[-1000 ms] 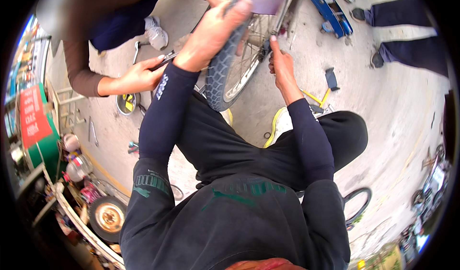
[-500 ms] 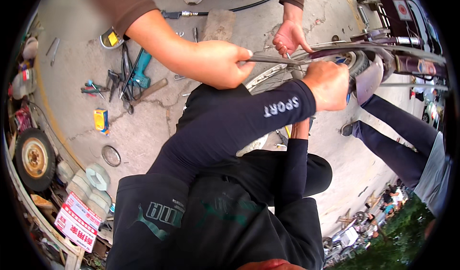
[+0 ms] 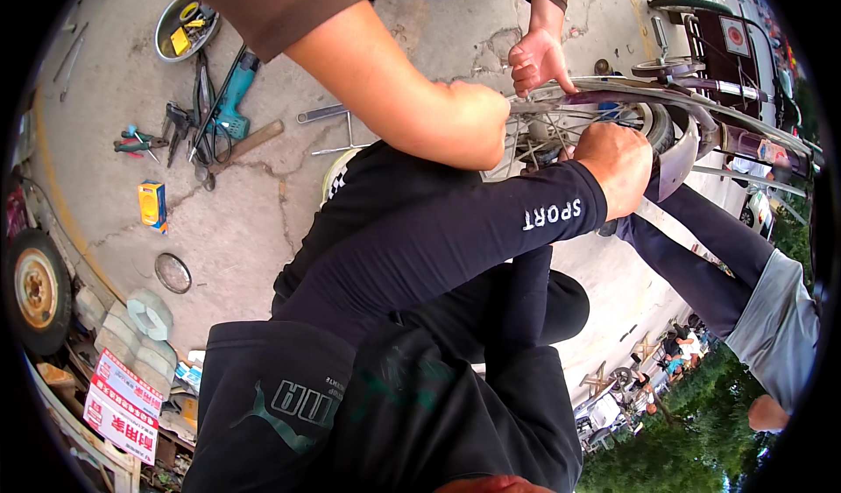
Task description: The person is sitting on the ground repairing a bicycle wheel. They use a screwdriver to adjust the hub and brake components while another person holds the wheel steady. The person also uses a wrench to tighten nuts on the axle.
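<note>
My left hand (image 3: 616, 167) is closed in a fist beside the spoked wheel (image 3: 545, 134) of a bicycle, near its purplish mudguard (image 3: 680, 162). What the fingers grip is hidden. My right forearm (image 3: 529, 296) passes behind my left sleeve, which hides my right hand; its fingers cannot be made out. Across from me, a co-worker's closed hand (image 3: 477, 121) is at the wheel's edge, next to a flat grey metal piece (image 3: 534, 107). That person's other hand (image 3: 539, 62) is by the rim, fingers curled and thumb extended.
On the concrete to the left lie a teal power tool (image 3: 236, 99), a bowl of small parts (image 3: 163, 45), pliers (image 3: 140, 141), a yellow box (image 3: 152, 206) and a metal ring (image 3: 173, 272). A wrench (image 3: 320, 115) lies nearer. Someone in dark trousers (image 3: 731, 274) stands at right.
My left hand has shifted slightly right. The co-worker's gripping hand has moved right and down toward the wheel, covering most of the flat metal piece. My view has shifted a little.
</note>
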Available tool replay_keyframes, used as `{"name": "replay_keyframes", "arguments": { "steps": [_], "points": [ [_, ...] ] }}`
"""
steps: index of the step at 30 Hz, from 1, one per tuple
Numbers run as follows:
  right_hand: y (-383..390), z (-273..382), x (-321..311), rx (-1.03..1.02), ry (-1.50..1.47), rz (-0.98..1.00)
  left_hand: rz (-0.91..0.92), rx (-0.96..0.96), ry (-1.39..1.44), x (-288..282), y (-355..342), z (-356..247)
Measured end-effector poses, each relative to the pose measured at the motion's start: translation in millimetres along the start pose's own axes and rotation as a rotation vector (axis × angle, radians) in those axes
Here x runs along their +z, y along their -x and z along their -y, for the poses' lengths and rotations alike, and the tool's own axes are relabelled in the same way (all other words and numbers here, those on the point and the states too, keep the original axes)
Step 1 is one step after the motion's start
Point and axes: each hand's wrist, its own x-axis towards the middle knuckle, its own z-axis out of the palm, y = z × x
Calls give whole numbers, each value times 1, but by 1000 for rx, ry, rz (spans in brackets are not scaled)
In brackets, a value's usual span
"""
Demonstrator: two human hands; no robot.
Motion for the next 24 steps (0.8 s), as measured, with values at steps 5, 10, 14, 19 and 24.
{"name": "replay_keyframes", "arguments": {
  "steps": [5, 10, 14, 19, 24],
  "points": [
    [5, -1, -3, 3, 17, 3, -4, 8, -34, 5, 1, 0],
    [-1, 3, -1, -4, 32, 19, 7, -7, -30, 6, -1, 0],
    [-3, 4, -4, -11, 42, 19, -1, 6, -31, 10, -2, -3],
    [-9, 1, 9, 2, 53, 60, 10, -59, -110, 8, -3, -6],
    [-23, 6, 10, -11, 68, 49, 125, -77, -148, 3, -11, -7]
  ]
}}
